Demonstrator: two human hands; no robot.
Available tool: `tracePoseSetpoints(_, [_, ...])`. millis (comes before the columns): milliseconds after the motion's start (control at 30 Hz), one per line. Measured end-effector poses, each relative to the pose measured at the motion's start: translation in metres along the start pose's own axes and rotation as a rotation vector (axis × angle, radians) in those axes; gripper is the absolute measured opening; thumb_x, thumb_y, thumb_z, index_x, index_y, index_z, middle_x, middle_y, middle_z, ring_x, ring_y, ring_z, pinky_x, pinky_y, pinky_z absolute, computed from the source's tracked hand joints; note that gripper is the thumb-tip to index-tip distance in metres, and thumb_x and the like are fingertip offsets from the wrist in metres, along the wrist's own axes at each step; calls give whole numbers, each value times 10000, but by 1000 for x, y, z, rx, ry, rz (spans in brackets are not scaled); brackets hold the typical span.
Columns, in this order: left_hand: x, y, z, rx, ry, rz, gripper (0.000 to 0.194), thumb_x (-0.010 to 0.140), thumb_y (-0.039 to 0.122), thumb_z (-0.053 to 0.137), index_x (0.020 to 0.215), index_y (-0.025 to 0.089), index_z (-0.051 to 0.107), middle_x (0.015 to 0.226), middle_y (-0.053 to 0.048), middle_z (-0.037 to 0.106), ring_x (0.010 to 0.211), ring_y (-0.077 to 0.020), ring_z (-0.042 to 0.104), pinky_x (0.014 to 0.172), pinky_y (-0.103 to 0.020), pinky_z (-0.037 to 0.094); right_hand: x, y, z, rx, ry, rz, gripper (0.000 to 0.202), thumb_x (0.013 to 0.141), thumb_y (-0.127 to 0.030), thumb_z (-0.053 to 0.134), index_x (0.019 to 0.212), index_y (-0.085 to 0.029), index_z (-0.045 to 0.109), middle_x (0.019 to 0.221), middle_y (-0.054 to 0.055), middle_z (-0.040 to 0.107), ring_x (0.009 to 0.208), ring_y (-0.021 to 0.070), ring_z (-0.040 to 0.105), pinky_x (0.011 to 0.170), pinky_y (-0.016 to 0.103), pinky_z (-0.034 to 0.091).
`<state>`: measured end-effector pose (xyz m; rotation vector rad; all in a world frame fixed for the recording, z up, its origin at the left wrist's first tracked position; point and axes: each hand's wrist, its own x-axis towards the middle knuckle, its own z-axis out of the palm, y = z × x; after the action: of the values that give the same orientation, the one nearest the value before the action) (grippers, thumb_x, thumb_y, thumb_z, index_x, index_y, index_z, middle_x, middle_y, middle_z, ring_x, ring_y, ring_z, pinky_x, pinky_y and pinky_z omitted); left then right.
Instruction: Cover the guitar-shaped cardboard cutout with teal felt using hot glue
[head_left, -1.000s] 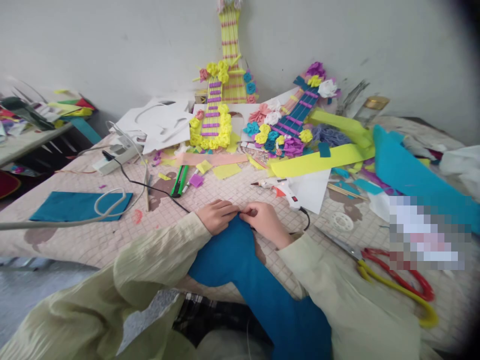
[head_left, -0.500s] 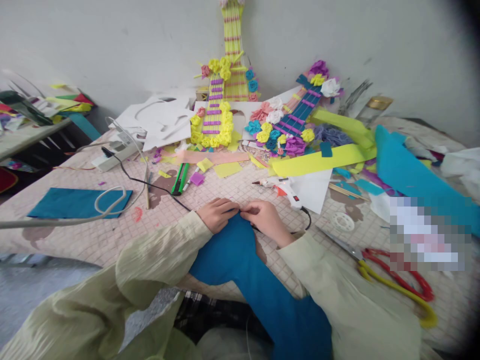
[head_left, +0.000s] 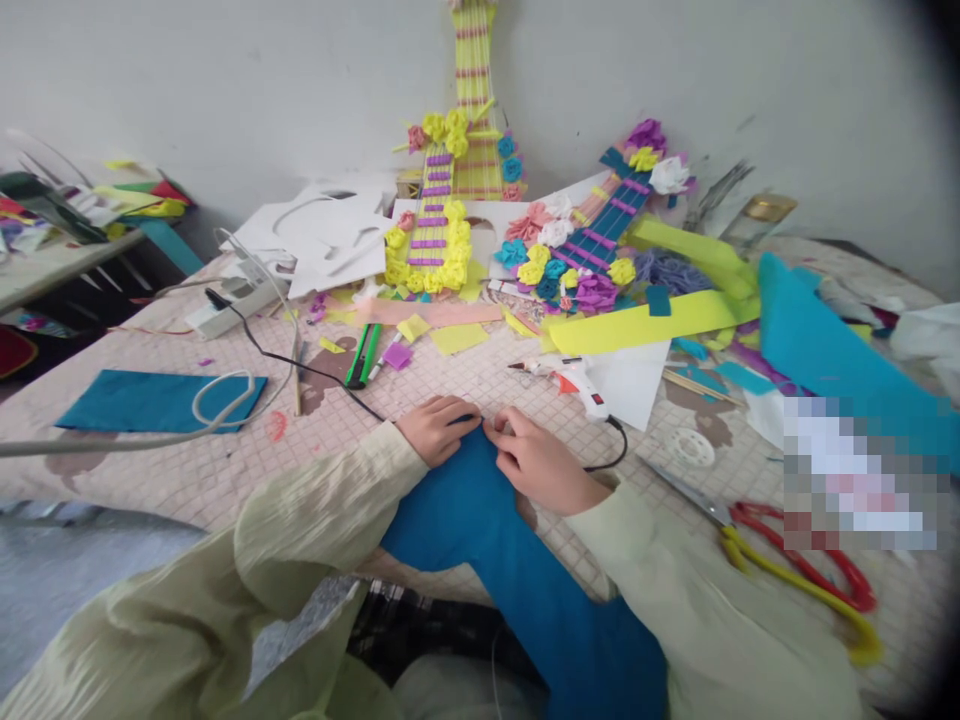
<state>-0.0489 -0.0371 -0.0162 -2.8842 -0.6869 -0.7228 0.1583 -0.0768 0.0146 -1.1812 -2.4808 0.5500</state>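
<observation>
A large blue sheet (head_left: 450, 510) hangs from the table's front edge over the lap. My left hand (head_left: 437, 430) is closed on its upper edge, fingers on top. At the same top corner, my right hand (head_left: 536, 458) pinches the edge between thumb and index finger, its fingertips nearly meeting those of the left. Just behind the right hand lies a white glue gun (head_left: 581, 385), its nozzle toward the left. A green cutter (head_left: 364, 356) rests behind the left hand.
Scissors with red and yellow handles (head_left: 795, 565) lie at the right. Flower-decorated paper guitars (head_left: 431, 235) lean at the back. A power strip (head_left: 236, 305), cables and a folded blue piece (head_left: 150, 400) are on the left. Yellow strips (head_left: 652, 320) cross the back right.
My right hand has turned a little and its fingers have spread slightly at the sheet's edge. My left hand keeps its hold. The view has shifted slightly.
</observation>
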Motion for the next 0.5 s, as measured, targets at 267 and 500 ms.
tracePoseSetpoints(267, [3,7,-7,-44,-47,-48,351,784,129,363,1084,119,545,1055,-130,599,984,-219,527,809,-384,469,-5,-9,-2,-291,2,-50,384,821,-204,410,1176,-117,530,1032,134,506,920,250,438,757,401,418])
tracePoseSetpoints(500, [3,12,-9,-131,-57,-124,333,781,116,367,1040,138,575,1070,-131,573,976,-210,529,812,-390,464,-8,-11,-1,-333,7,-32,375,832,-233,412,1175,-139,530,1090,128,493,944,260,418,757,408,379])
